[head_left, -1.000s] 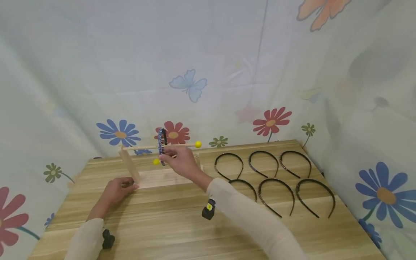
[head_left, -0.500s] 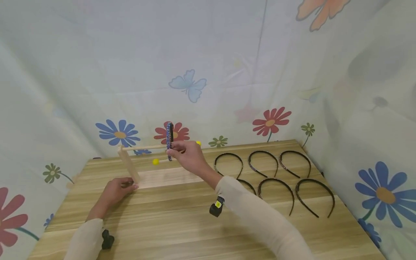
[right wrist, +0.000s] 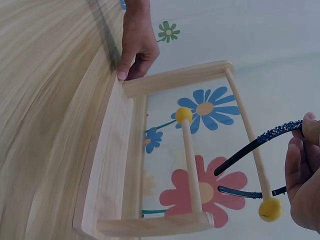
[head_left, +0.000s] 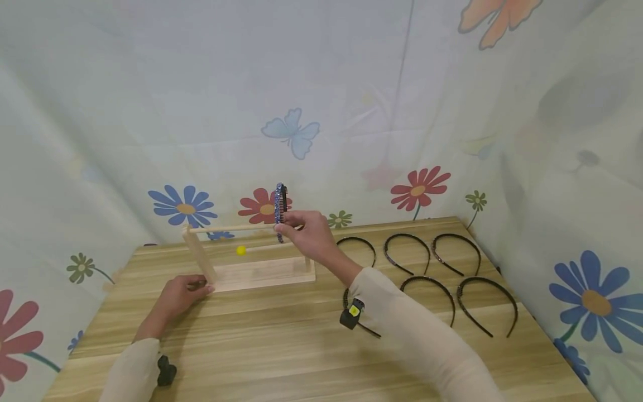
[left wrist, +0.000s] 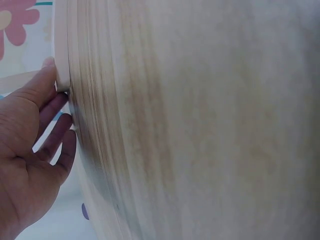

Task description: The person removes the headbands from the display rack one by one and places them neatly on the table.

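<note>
My right hand [head_left: 313, 234] pinches a black headband [head_left: 280, 209] studded with blue glitter, held upright at the upper rod of a wooden stand [head_left: 261, 273]. In the right wrist view the headband [right wrist: 280, 131] crosses that rod near its yellow ball end [right wrist: 270, 209], its two tips extending past the rod. The head view hides that ball behind my right hand. At the stand's lower left corner, my left hand [head_left: 183, 293] grips the base, thumb in front and fingers by the upright [right wrist: 175, 78]. A lower rod [right wrist: 191, 165] ends in another yellow ball [head_left: 241, 250].
Several black headbands lie in two rows on the right of the wooden table [head_left: 241, 346], among them a back one [head_left: 408, 235] and a front one [head_left: 487, 279]. My right forearm [head_left: 417, 335] partly covers the nearest ones. A flowered cloth [head_left: 351, 139] hangs behind the table.
My right hand has moved right and slightly up with the headband, along the upper rod toward its ball end. My left hand stays at the stand's corner.
</note>
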A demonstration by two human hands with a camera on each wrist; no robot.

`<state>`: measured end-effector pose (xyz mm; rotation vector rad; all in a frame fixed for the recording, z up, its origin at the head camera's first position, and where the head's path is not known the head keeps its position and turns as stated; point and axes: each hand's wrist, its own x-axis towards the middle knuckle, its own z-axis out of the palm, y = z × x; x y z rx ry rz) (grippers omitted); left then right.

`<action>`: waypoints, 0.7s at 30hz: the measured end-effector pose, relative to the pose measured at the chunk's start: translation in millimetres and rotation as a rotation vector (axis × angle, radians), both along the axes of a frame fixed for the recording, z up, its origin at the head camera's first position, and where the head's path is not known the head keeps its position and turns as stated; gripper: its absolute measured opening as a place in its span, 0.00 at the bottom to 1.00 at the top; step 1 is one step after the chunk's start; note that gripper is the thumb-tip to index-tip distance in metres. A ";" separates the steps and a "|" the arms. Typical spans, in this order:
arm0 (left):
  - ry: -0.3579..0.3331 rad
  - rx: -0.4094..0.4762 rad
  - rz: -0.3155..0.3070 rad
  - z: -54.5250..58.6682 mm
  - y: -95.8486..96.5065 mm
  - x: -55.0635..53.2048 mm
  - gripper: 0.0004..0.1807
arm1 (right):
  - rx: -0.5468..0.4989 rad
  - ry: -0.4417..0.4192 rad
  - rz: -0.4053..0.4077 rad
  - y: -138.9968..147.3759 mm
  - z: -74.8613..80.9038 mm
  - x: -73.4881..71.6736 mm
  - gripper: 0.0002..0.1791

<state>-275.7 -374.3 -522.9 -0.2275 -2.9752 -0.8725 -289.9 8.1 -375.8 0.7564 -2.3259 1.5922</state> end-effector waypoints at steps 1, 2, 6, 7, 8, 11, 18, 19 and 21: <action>0.000 0.001 0.004 -0.2 0.0 -0.2 0.26 | 0.005 0.001 -0.005 2.2 0.7 -0.4 0.13; 0.000 0.002 0.004 -0.1 0.2 -0.1 0.27 | 0.007 -0.002 -0.009 4.3 1.8 -0.2 0.13; 0.000 0.000 0.007 0.5 0.6 0.8 0.27 | 0.005 -0.024 -0.017 12.3 3.8 -0.5 0.13; -0.001 -0.002 0.006 0.9 0.7 0.9 0.27 | 0.007 -0.023 -0.023 14.1 4.5 -0.2 0.14; 0.000 -0.003 0.004 1.3 1.0 1.1 0.27 | 0.009 -0.021 -0.029 16.0 4.8 0.1 0.14; -0.002 -0.007 0.007 2.2 1.7 1.0 0.27 | 0.028 -0.001 -0.056 20.8 5.4 0.7 0.14; -0.019 -0.007 0.016 2.7 2.1 1.4 0.27 | 0.014 0.000 -0.065 29.7 6.4 3.8 0.15; -0.019 -0.008 0.014 2.4 2.0 1.4 0.27 | 0.014 0.002 -0.066 30.8 6.3 4.0 0.15; -0.019 -0.006 0.014 1.9 1.6 1.3 0.28 | 0.015 0.005 -0.071 33.1 6.7 5.0 0.15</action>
